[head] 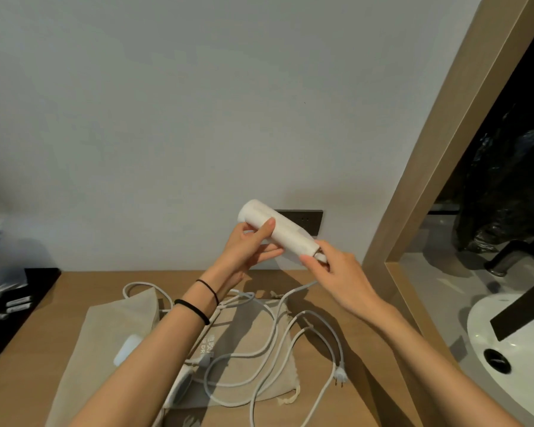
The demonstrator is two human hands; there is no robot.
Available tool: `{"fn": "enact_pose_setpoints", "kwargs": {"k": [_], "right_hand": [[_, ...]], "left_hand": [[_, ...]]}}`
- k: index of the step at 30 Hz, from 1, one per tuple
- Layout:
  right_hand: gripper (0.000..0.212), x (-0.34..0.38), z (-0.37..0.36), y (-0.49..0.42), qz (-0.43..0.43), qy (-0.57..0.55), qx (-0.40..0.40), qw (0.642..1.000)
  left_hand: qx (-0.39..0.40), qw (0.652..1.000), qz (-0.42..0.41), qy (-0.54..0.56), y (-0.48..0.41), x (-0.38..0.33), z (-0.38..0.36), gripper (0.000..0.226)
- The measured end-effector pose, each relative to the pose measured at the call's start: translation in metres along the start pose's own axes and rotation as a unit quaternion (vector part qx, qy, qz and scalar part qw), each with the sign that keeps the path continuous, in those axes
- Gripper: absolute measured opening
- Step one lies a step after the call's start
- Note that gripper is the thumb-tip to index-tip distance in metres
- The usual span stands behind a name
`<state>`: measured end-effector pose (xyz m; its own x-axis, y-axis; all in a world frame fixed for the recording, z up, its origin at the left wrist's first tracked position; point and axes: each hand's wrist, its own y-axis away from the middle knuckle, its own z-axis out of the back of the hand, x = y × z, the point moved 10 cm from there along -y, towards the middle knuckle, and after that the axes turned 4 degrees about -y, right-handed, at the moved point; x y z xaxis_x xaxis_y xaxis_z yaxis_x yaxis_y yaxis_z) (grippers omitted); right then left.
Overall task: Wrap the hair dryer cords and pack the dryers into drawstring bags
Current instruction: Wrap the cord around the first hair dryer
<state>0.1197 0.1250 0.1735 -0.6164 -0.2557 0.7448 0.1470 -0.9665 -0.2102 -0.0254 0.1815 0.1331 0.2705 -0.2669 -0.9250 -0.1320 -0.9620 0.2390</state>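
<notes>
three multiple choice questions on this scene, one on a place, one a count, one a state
1. Where does the plug lie?
A. on the wooden counter, right of the bags
B. in a wall socket
C. in a sink

2. How many black hair bands are on the left wrist?
A. one
B. two
C. four

3. What state is the cord in?
A. wound up tight
B. loose loops
C. tucked inside a bag

Answers:
1 A, the plug rests on bare wood past the bag's edge.
2 B, two bands circle the wrist.
3 B, the cord sprawls over bags and counter while the left hand and right hand hold the hair dryer up.
</notes>
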Motion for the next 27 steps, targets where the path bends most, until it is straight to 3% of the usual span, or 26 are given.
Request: {"fn": "enact_pose_setpoints", "kwargs": {"k": [2,4,6,8,10,12,14,16,19,22,25,27], "right_hand": [[0.015,-0.004,0.016,-0.004,-0.033,-0.068,-0.031,0.997],[0.025,-0.020,0.026,-0.008,-0.075,-0.120,-0.051,0.989],[0.040,-0.037,0.032,-0.010,-0.116,-0.165,-0.066,0.977],[0.050,-0.043,0.038,-0.012,-0.127,-0.197,-0.079,0.969],[0.059,-0.041,0.045,-0.014,-0.120,-0.208,-0.081,0.967],[0.061,-0.031,0.051,-0.016,-0.102,-0.222,-0.072,0.967],[0.050,-0.020,0.058,-0.017,-0.080,-0.231,-0.065,0.968],[0.045,-0.014,0.064,-0.019,-0.069,-0.226,-0.059,0.970],[0.047,-0.013,0.072,-0.019,-0.080,-0.273,-0.075,0.956],[0.043,-0.017,0.069,-0.022,-0.105,-0.340,-0.107,0.928],[0.030,-0.016,0.072,-0.028,-0.099,-0.377,-0.122,0.913],[0.028,-0.016,0.069,-0.034,-0.087,-0.464,-0.104,0.875]], "left_hand": [[0.039,0.997,-0.006,-0.065,0.004,-0.002,-0.001,0.020],[0.047,0.990,-0.032,-0.127,0.008,-0.006,0.004,0.021],[-0.009,0.976,-0.104,-0.193,0.011,-0.022,0.019,0.025],[-0.073,0.935,-0.184,-0.294,0.014,-0.037,0.033,0.037],[-0.057,0.919,-0.190,-0.339,0.013,-0.035,0.033,0.054],[0.019,0.936,-0.154,-0.317,0.011,-0.026,0.022,0.057],[0.088,0.948,-0.123,-0.279,0.013,-0.021,0.009,0.052],[0.124,0.958,-0.096,-0.238,0.014,-0.019,0.001,0.052],[0.125,0.970,-0.061,-0.200,0.013,-0.014,-0.003,0.051],[0.114,0.985,-0.018,-0.128,0.012,-0.004,-0.004,0.064],[0.092,0.992,0.021,-0.079,0.015,0.009,-0.007,0.047],[0.086,0.994,0.056,-0.027,0.021,0.018,-0.010,0.032]]}}
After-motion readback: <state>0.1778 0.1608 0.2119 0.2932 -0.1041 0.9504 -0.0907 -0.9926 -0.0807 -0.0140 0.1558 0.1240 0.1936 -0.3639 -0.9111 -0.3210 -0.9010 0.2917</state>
